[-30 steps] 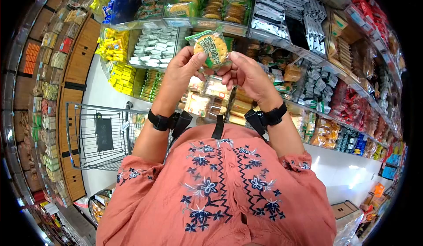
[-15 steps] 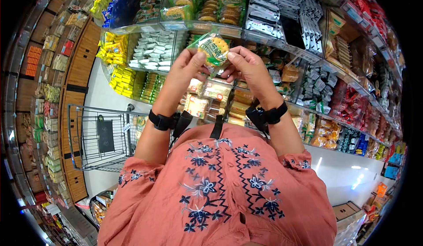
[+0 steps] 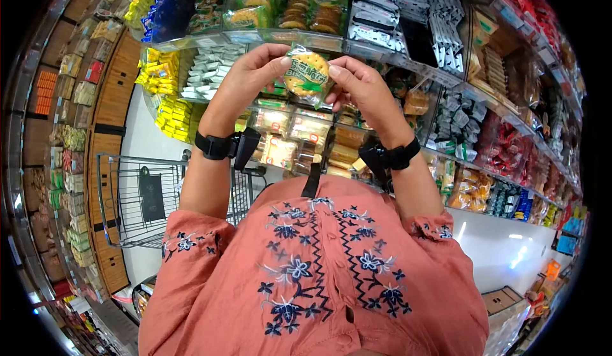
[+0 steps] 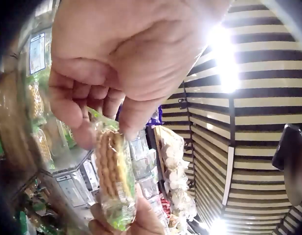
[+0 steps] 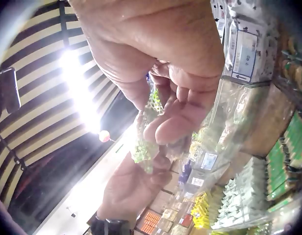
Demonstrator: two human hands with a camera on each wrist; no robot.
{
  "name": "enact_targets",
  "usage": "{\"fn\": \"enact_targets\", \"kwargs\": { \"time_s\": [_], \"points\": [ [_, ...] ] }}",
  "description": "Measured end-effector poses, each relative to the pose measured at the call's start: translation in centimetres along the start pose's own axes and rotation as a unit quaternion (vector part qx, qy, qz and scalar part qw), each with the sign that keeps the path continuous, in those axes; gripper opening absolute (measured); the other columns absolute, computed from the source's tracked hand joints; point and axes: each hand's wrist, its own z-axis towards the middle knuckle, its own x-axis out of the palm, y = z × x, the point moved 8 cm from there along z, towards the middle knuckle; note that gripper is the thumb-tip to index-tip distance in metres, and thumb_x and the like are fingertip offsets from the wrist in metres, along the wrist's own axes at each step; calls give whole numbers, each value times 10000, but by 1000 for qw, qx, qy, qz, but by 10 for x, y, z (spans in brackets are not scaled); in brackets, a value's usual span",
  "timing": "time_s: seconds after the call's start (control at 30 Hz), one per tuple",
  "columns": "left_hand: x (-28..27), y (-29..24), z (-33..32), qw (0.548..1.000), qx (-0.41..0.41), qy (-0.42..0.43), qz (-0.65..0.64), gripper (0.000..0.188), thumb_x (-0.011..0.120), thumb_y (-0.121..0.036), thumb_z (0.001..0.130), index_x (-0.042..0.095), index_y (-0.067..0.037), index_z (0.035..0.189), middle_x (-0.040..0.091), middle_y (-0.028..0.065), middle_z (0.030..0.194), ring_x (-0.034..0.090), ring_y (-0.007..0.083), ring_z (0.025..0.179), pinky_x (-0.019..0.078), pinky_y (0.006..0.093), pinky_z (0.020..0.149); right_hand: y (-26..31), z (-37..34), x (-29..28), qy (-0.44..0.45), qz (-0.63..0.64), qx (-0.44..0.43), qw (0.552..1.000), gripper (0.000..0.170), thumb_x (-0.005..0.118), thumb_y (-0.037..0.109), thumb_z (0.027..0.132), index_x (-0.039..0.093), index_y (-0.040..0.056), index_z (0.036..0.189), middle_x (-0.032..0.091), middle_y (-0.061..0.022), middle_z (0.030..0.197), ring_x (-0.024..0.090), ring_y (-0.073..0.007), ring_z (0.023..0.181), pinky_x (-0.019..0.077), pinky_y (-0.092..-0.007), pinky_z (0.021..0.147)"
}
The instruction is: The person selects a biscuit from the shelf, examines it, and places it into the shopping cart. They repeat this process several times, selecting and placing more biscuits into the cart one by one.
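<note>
Ceiling lights (image 4: 225, 61) glare in both wrist views, and fisheye distortion bends the bright head view.

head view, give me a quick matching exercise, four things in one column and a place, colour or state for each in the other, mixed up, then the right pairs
Things
1. biscuit pack
2. cart
3. shirt
4. wrist straps

Places, colours, states
A. black, worn as a pair
B. pinched by the left hand and the right hand
C. pinkish red, embroidered
D. wire-sided, at the left of the view

Right pairs: 1-B, 2-D, 3-C, 4-A
</note>
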Motion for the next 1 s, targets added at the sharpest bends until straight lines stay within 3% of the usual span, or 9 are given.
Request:
{"fn": "enact_targets", "kwargs": {
  "time_s": [0.3,1.0],
  "points": [
    [4,12,4,997,-8,-7,-75,342,630,-267,999,613,-25,1239,594,-50,878,535,45,774,453,224,695,-3,7,-9,-12,4,-9,1000,329,583,322,1021,621,32,1171,650,-24,919,657,-103,721,535,-236,603],
    [-4,33,7,991,-23,-43,-124,333,624,-251,1003,600,-24,1246,595,-41,907,540,52,807,450,233,723,-11,31,-15,-17,-33,-13,999,287,567,270,1031,647,34,1175,648,-19,827,649,-99,692,528,-236,609]
  ]
}}
